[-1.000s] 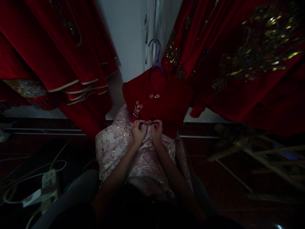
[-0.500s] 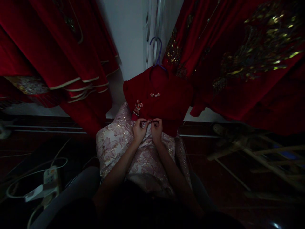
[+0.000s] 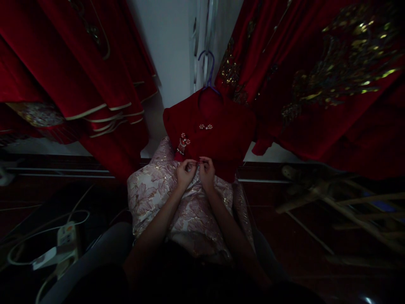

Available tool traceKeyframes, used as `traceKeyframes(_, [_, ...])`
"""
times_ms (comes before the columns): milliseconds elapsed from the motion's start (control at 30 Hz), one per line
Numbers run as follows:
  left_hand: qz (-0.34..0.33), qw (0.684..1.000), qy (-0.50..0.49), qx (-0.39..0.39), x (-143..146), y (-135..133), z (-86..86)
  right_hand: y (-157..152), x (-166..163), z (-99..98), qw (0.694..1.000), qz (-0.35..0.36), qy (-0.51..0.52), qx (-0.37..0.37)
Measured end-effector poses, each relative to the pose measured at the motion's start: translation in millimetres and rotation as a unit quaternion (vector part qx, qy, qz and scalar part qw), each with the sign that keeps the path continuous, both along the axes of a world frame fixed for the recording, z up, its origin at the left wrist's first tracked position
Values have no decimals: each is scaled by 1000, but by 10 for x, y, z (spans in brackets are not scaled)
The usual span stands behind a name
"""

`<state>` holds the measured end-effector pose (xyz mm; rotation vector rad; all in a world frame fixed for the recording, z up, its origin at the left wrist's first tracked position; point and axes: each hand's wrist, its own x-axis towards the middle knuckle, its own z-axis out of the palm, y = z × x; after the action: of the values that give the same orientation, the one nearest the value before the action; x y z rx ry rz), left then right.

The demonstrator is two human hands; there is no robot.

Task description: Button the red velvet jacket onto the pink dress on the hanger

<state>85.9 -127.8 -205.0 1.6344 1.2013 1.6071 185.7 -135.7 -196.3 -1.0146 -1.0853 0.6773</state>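
Note:
A red garment (image 3: 218,139) hangs on a purple hanger (image 3: 209,76), its lower part lying over a pinkish floral brocade cloth (image 3: 152,181) on my lap. Two beaded ornaments sit on its front: a small one (image 3: 206,126) below the neckline and a tasselled one (image 3: 182,144) to the left. My left hand (image 3: 186,173) and my right hand (image 3: 206,173) are close together at the garment's lower front, each pinched thumb to finger. What lies between the fingertips is too small and dark to name.
Red garments with pale trim (image 3: 104,109) hang at the left, and one with gold sequins (image 3: 357,63) at the right. A power strip (image 3: 67,236) with white cables lies at lower left. A wooden frame (image 3: 341,207) stands on the floor at right.
Both hands have shifted slightly downward, and the right fingers have lifted and opened a little. The small beaded cluster seen between the fingertips earlier is harder to see now. The garment stays in place.

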Motion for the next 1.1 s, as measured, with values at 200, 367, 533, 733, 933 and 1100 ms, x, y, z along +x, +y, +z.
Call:
traceKeyframes(200, [-17,978,-190,-83,-81,379,253,26,-12,-44,999,-32,40,11])
traceKeyframes(367, [-22,962,-251,-105,-93,702,490,44,-6,-53,998,-19,53,8])
traceKeyframes(533, [-39,956,-270,-112,-69,749,514,49,8,-70,999,-13,53,2])
traceKeyframes(733, [25,959,-263,-102,20,672,620,58,9,-78,999,-19,48,-2])
traceKeyframes(933, [-108,988,-69,-87,192,693,952,34,25,-53,999,-38,34,-4])
traceKeyframes(1100, [-24,967,219,125,214,802,1354,20,36,-19,998,-48,35,-3])
